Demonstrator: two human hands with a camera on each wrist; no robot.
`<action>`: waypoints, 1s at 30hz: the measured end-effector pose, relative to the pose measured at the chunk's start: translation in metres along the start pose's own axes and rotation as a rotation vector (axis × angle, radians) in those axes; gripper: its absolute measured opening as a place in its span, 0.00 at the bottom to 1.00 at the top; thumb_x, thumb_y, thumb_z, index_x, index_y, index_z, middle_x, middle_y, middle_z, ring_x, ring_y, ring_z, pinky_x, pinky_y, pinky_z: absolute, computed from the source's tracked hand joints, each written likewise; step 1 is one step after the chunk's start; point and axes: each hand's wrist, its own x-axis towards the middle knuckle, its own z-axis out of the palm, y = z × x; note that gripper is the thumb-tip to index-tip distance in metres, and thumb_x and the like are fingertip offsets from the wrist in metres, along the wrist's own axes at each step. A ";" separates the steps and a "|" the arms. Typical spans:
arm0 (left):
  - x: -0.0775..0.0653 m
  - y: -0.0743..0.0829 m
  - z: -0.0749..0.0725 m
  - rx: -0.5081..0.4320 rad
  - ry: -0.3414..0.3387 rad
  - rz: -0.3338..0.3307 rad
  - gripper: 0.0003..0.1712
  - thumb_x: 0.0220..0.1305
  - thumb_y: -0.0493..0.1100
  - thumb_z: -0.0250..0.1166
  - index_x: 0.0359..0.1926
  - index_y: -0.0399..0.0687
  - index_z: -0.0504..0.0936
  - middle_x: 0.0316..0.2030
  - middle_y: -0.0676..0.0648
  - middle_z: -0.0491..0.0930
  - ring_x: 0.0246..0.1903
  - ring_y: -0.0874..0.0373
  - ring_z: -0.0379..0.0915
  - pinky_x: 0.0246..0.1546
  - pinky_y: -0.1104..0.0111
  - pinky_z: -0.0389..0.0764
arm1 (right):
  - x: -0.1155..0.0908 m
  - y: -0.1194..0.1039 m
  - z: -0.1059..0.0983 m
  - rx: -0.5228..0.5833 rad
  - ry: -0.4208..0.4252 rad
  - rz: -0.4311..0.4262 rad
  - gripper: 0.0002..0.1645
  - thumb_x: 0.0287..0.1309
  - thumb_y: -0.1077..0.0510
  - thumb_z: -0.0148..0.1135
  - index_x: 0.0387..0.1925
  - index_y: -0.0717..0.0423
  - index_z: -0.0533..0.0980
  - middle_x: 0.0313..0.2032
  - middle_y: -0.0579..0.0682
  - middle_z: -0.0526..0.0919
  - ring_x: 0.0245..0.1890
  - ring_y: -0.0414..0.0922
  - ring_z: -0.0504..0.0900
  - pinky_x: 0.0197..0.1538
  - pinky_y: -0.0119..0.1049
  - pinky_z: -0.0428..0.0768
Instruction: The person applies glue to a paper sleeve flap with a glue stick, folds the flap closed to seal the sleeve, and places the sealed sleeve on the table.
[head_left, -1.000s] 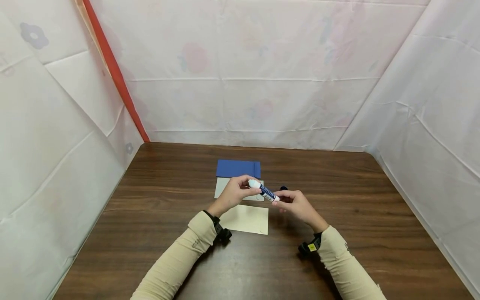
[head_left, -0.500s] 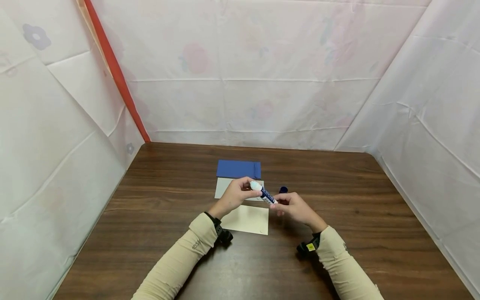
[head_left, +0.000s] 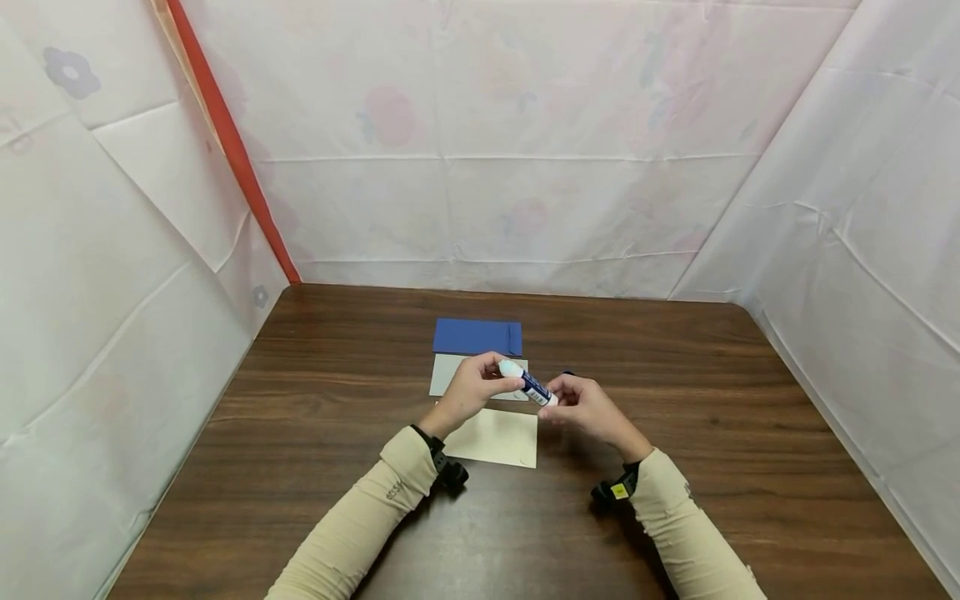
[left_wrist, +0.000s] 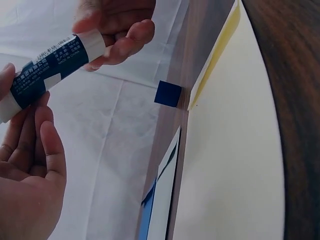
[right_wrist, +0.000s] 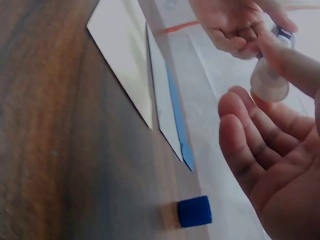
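Note:
A glue stick (head_left: 535, 388) with a blue label and white ends is held tilted above the table, between both hands. My left hand (head_left: 468, 388) grips its upper white end between thumb and fingers. At the lower end, the thumb and fingers of my right hand (head_left: 594, 408) pinch the white base (right_wrist: 270, 85). The dark blue cap (right_wrist: 195, 211) stands apart on the table; in the head view my right hand hides most of it. Below the hands lies a cream envelope (head_left: 495, 438), its flap edge slightly raised in the left wrist view.
Behind the cream envelope lie a pale grey envelope (head_left: 444, 377), partly covered by my left hand, and a blue envelope (head_left: 472, 337). White patterned sheeting (head_left: 480, 208) encloses the back and sides of the brown wooden table (head_left: 712, 433).
The fingers of my right hand shift around the glue stick's base, dipping slightly and then rising again. My left hand stays nearly still on the other end. The envelopes have not moved.

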 end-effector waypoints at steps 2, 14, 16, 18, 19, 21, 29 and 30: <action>0.000 0.000 -0.001 -0.007 0.004 0.003 0.14 0.58 0.34 0.70 0.43 0.31 0.80 0.28 0.57 0.80 0.29 0.64 0.75 0.34 0.69 0.77 | 0.000 -0.001 -0.004 0.024 -0.050 0.007 0.16 0.57 0.60 0.69 0.44 0.66 0.78 0.31 0.54 0.79 0.28 0.43 0.79 0.34 0.41 0.84; -0.002 0.000 0.000 -0.064 -0.025 0.011 0.12 0.58 0.34 0.70 0.40 0.30 0.79 0.27 0.59 0.80 0.28 0.65 0.74 0.34 0.68 0.78 | -0.004 0.001 -0.012 0.029 -0.181 0.022 0.17 0.64 0.58 0.62 0.43 0.72 0.79 0.27 0.55 0.82 0.26 0.43 0.81 0.36 0.44 0.83; -0.002 -0.001 0.000 -0.049 -0.024 0.014 0.11 0.57 0.34 0.70 0.38 0.31 0.79 0.27 0.58 0.79 0.28 0.65 0.73 0.32 0.68 0.77 | -0.004 0.002 -0.010 0.024 -0.133 0.029 0.15 0.60 0.59 0.67 0.41 0.69 0.81 0.27 0.52 0.81 0.25 0.40 0.80 0.34 0.42 0.83; -0.003 -0.001 0.001 -0.029 -0.021 0.016 0.11 0.57 0.35 0.71 0.37 0.32 0.79 0.27 0.57 0.79 0.28 0.65 0.73 0.31 0.69 0.76 | -0.004 0.003 -0.007 -0.004 -0.080 0.034 0.14 0.55 0.59 0.70 0.38 0.67 0.82 0.26 0.51 0.81 0.23 0.39 0.79 0.31 0.39 0.82; -0.003 -0.001 0.002 -0.017 -0.017 0.017 0.11 0.57 0.35 0.71 0.36 0.33 0.79 0.27 0.57 0.79 0.28 0.65 0.73 0.30 0.70 0.75 | -0.004 0.003 -0.006 -0.020 -0.054 0.040 0.14 0.52 0.59 0.72 0.37 0.66 0.82 0.26 0.51 0.81 0.23 0.39 0.79 0.29 0.37 0.82; -0.003 -0.002 0.003 -0.001 -0.006 0.014 0.11 0.56 0.36 0.72 0.35 0.33 0.79 0.27 0.56 0.79 0.27 0.64 0.73 0.30 0.72 0.74 | -0.004 0.003 -0.003 -0.060 0.005 0.043 0.15 0.48 0.59 0.75 0.36 0.65 0.83 0.26 0.51 0.82 0.22 0.38 0.78 0.27 0.33 0.80; -0.002 -0.002 0.001 -0.051 0.023 -0.011 0.12 0.58 0.36 0.70 0.41 0.33 0.81 0.27 0.56 0.80 0.29 0.63 0.73 0.37 0.59 0.79 | -0.005 -0.003 -0.002 0.032 0.003 0.046 0.17 0.57 0.61 0.69 0.44 0.69 0.80 0.32 0.60 0.81 0.25 0.39 0.78 0.31 0.36 0.82; -0.002 -0.002 0.000 -0.056 0.020 -0.009 0.12 0.58 0.36 0.70 0.42 0.33 0.81 0.28 0.56 0.80 0.29 0.62 0.73 0.37 0.59 0.79 | -0.005 0.001 -0.004 0.055 -0.021 0.047 0.17 0.60 0.59 0.66 0.46 0.69 0.79 0.32 0.62 0.80 0.26 0.41 0.79 0.32 0.38 0.82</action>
